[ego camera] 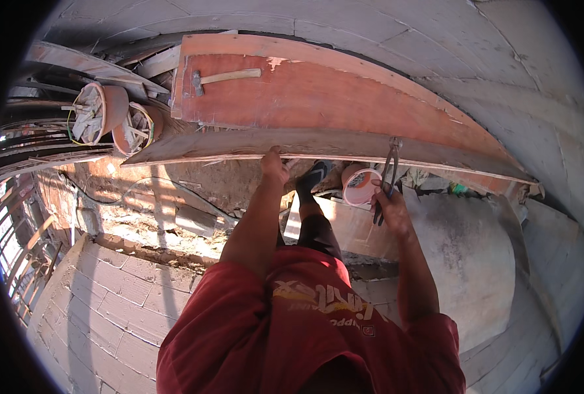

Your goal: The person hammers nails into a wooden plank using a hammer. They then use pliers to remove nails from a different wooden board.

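A long, narrow plywood board (321, 142) stands tilted in front of me, its splintered edge turned my way. My left hand (275, 166) grips that edge near the board's middle. In my right hand (391, 206) are the handles of a pair of metal pincers (389, 165); their jaws touch the board's face near its right part. Whether the jaws bite on a nail is too small to tell. Behind the board lies a larger reddish plywood panel (311, 101), and a hammer (229, 76) with a wooden handle rests on its left part.
Two buckets (116, 106) of wood scraps stand at the left beside stacked boards (51, 157). A pinkish bucket (355, 196) sits below the pincers, near my foot (316, 173). A cable (144, 181) crosses the rough floor. Block walls (124, 300) border the space.
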The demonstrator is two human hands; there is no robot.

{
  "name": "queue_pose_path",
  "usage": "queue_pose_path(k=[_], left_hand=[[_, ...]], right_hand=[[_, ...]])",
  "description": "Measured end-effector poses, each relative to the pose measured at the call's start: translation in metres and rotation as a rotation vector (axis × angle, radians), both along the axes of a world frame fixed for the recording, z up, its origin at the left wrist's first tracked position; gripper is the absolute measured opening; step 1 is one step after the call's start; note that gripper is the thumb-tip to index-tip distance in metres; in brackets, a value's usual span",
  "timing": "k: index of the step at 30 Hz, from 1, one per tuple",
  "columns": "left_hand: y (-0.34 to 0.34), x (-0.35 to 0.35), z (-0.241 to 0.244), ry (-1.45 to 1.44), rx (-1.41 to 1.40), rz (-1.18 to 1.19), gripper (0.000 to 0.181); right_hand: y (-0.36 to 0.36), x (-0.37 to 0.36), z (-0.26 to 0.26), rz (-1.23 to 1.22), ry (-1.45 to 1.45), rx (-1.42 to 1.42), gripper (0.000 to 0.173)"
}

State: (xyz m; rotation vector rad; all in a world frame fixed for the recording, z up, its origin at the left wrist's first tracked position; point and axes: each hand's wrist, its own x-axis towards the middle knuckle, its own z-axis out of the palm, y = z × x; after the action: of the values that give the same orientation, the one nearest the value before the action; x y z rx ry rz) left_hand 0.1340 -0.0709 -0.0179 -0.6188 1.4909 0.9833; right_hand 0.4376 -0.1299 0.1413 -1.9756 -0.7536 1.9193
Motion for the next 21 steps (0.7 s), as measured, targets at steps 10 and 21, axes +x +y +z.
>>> queue_pose_path(k=[10, 21], left_hand=[[0.020, -0.003, -0.008, 0.024, 0.082, -0.123, 0.038], [0.029, -0.004, -0.010, 0.087, 0.103, -0.234, 0.027]], right_hand=[[-0.123, -0.013, -0.141, -0.036, -0.164, 0.064, 0.037], [-0.082, -0.040, -0.142, 0.173, -0.429, 0.572, 0.061]])
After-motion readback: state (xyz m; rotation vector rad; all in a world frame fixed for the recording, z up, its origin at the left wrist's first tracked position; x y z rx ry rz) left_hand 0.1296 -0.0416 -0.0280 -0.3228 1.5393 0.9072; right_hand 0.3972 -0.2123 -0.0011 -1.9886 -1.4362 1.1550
